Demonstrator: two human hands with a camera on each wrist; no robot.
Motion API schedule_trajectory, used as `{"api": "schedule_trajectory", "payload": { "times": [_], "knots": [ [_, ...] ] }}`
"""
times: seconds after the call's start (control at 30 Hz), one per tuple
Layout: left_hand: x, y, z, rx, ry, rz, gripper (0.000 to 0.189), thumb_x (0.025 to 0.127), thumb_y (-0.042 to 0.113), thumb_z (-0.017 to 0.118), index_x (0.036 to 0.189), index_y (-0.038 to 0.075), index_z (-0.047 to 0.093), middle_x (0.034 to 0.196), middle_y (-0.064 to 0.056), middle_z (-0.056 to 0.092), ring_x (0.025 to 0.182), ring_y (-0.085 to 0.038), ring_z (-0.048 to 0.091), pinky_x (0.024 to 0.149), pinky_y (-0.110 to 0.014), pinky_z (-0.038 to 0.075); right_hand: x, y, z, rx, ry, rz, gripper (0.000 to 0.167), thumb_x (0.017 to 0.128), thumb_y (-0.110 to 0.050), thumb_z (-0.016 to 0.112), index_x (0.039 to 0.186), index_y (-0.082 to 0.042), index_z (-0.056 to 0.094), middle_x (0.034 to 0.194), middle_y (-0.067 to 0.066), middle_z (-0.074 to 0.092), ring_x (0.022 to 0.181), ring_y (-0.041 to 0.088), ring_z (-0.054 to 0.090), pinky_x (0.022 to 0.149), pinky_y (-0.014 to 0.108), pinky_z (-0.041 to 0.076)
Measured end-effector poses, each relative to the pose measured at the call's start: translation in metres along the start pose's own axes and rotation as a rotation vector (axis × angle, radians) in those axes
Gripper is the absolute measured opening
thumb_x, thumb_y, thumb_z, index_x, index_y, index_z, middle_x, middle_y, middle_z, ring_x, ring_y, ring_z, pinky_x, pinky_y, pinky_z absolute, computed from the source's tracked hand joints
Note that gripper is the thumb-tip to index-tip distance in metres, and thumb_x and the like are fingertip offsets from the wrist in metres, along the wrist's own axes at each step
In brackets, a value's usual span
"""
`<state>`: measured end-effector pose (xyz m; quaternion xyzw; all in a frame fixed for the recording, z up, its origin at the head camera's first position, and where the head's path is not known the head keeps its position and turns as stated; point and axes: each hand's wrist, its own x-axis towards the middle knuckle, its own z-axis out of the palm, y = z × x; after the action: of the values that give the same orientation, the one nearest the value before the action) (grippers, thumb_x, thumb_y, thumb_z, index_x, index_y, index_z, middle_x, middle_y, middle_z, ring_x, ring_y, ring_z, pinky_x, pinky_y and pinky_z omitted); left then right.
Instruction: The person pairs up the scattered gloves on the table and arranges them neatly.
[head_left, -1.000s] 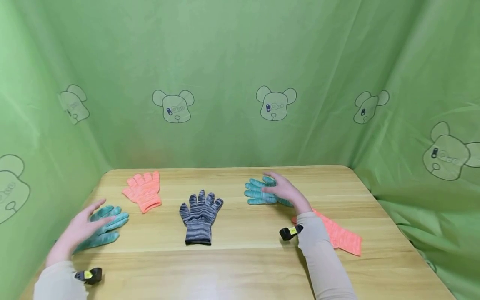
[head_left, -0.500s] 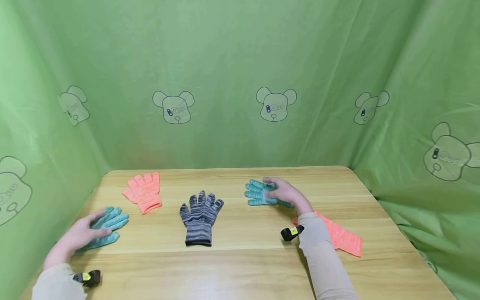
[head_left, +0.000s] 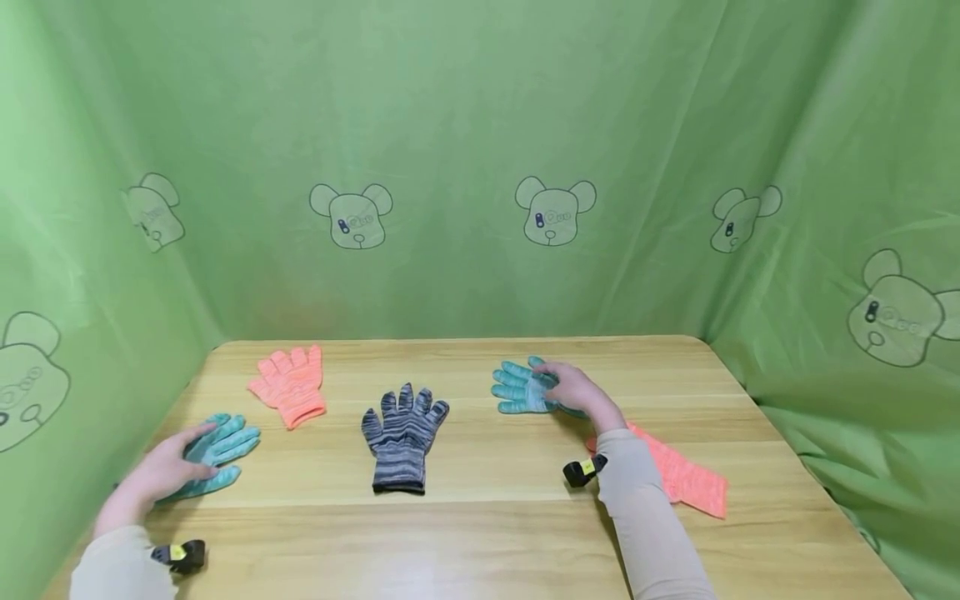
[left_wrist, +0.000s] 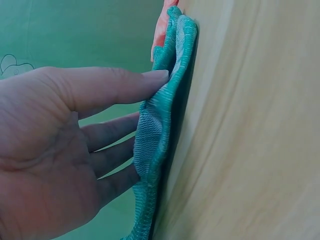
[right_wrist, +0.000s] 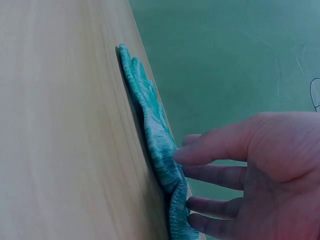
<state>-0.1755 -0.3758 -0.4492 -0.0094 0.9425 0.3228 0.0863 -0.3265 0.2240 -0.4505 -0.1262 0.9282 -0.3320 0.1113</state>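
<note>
My left hand (head_left: 167, 468) is over a teal knitted glove (head_left: 225, 443) at the table's left. In the left wrist view its thumb and fairly straight fingers meet the top of this teal glove (left_wrist: 150, 132), which lies flat. My right hand (head_left: 579, 390) is over a second teal glove (head_left: 517, 390) toward the back right. From the right wrist, the thumb and extended fingers are right at that glove's surface (right_wrist: 159, 137), spread apart from one another. Both teal gloves have paler palms, and the hands hide their cuff ends.
A coral glove (head_left: 291, 383) lies at the back left and a grey-black striped glove (head_left: 403, 442) mid-table. Another coral glove (head_left: 693, 477) is partly under the right forearm. Green curtains (head_left: 450, 275) stand along the wooden table's (head_left: 465, 542) back and sides.
Both hands have come down closer onto the teal gloves, the left one most clearly, with its fingers now at the fabric. All the gloves lie where they were.
</note>
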Motion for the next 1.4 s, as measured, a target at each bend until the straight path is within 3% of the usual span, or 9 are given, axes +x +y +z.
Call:
{"api": "schedule_trajectory", "payload": {
  "times": [0.2, 0.3, 0.4, 0.67, 0.9, 1.1, 1.17, 1.27, 1.4],
  "knots": [
    [-0.001, 0.001, 0.001, 0.018, 0.003, -0.004, 0.087, 0.078, 0.015, 0.073, 0.147, -0.008, 0.026, 0.144, -0.046, 0.019, 0.127, -0.068, 0.022, 0.097, -0.079, 0.022, 0.001, 0.004, 0.003, -0.044, 0.022, 0.01, 0.062, 0.073, 0.014, 0.055, 0.134, -0.001, 0.055, 0.146, 0.03, 0.042, 0.137, 0.049, 0.035, 0.11, 0.06, 0.037],
    [-0.001, 0.002, 0.001, 0.008, -0.001, -0.008, 0.086, 0.079, 0.015, 0.073, 0.147, -0.009, 0.025, 0.144, -0.046, 0.018, 0.127, -0.068, 0.02, 0.097, -0.079, 0.022, 0.002, 0.006, 0.004, -0.065, 0.025, 0.024, 0.063, 0.072, 0.014, 0.055, 0.134, -0.002, 0.056, 0.146, 0.03, 0.043, 0.132, 0.046, 0.042, 0.1, 0.052, 0.047],
    [-0.001, 0.001, 0.002, -0.009, -0.008, -0.015, 0.086, 0.08, 0.015, 0.072, 0.147, -0.009, 0.025, 0.145, -0.046, 0.016, 0.128, -0.068, 0.018, 0.098, -0.079, 0.02, 0.003, 0.007, 0.004, -0.074, 0.028, 0.052, 0.062, 0.073, 0.011, 0.059, 0.133, -0.004, 0.057, 0.146, 0.029, 0.043, 0.129, 0.044, 0.045, 0.091, 0.046, 0.049],
    [0.003, -0.002, 0.003, -0.004, -0.01, -0.022, 0.085, 0.08, 0.015, 0.072, 0.147, -0.009, 0.025, 0.146, -0.045, 0.017, 0.129, -0.067, 0.018, 0.1, -0.078, 0.02, 0.004, 0.002, 0.006, -0.082, 0.031, 0.082, 0.053, 0.078, -0.001, 0.069, 0.13, -0.005, 0.06, 0.144, 0.028, 0.046, 0.134, 0.047, 0.041, 0.106, 0.058, 0.042],
    [0.004, -0.004, 0.005, -0.009, -0.024, -0.025, 0.081, 0.083, 0.014, 0.07, 0.146, -0.01, 0.026, 0.147, -0.045, 0.016, 0.13, -0.066, 0.017, 0.102, -0.077, 0.021, 0.002, -0.001, 0.006, -0.09, 0.027, 0.067, 0.046, 0.083, -0.008, 0.071, 0.127, -0.003, 0.062, 0.141, 0.029, 0.049, 0.132, 0.047, 0.043, 0.106, 0.057, 0.043],
    [0.004, -0.003, 0.003, -0.016, -0.023, -0.021, 0.08, 0.084, 0.013, 0.069, 0.146, -0.011, 0.026, 0.146, -0.046, 0.016, 0.13, -0.066, 0.017, 0.102, -0.077, 0.02, 0.002, -0.005, 0.004, -0.051, 0.03, 0.075, 0.05, 0.08, -0.003, 0.071, 0.128, 0.0, 0.06, 0.14, 0.029, 0.049, 0.131, 0.046, 0.044, 0.107, 0.055, 0.043],
    [0.003, -0.001, 0.002, -0.019, -0.027, -0.025, 0.08, 0.084, 0.014, 0.069, 0.146, -0.011, 0.025, 0.147, -0.046, 0.015, 0.13, -0.066, 0.016, 0.102, -0.077, 0.02, 0.002, -0.006, 0.003, -0.042, 0.023, 0.077, 0.054, 0.077, 0.002, 0.069, 0.129, 0.0, 0.059, 0.141, 0.03, 0.048, 0.13, 0.046, 0.045, 0.101, 0.051, 0.047],
    [0.003, 0.0, 0.001, -0.02, -0.031, -0.029, 0.081, 0.084, 0.015, 0.069, 0.147, -0.01, 0.025, 0.147, -0.045, 0.014, 0.131, -0.066, 0.015, 0.102, -0.077, 0.019, 0.002, -0.006, 0.003, -0.023, 0.009, 0.087, 0.059, 0.073, 0.01, 0.063, 0.13, -0.002, 0.059, 0.144, 0.029, 0.046, 0.127, 0.043, 0.048, 0.083, 0.038, 0.053],
    [0.002, 0.001, 0.0, -0.028, -0.032, -0.029, 0.081, 0.084, 0.015, 0.069, 0.147, -0.011, 0.024, 0.147, -0.046, 0.013, 0.131, -0.066, 0.014, 0.102, -0.077, 0.018, 0.002, -0.005, 0.004, -0.034, 0.001, 0.07, 0.063, 0.07, 0.016, 0.058, 0.13, -0.003, 0.059, 0.145, 0.028, 0.045, 0.122, 0.04, 0.05, 0.066, 0.027, 0.045]
  ]
}}
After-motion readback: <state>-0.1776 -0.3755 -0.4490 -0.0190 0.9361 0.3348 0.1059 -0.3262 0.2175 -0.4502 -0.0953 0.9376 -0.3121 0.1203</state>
